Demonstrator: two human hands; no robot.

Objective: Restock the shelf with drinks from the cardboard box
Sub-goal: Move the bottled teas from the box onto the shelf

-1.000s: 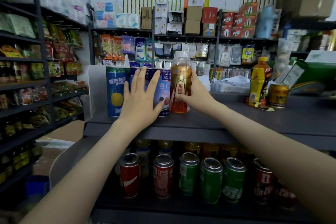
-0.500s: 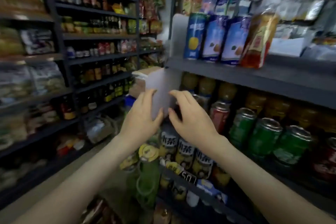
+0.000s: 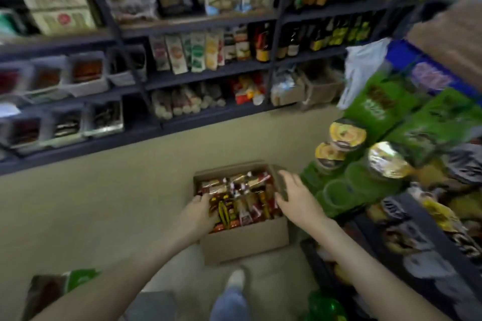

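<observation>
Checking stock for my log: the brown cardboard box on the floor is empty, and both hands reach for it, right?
Not empty: the head view shows the brown cardboard box on the floor packed with bottled drinks; left hand and right hand reach for it.

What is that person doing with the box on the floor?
A person is looking down at a cardboard box on the shop floor, packed with bottled drinks. Their left hand is down at the bottles on the box's left side, but it's too blurry to tell if it grips one. Their right hand is open, fingers spread, over the box's right edge. No drink is lifted out yet.
</observation>
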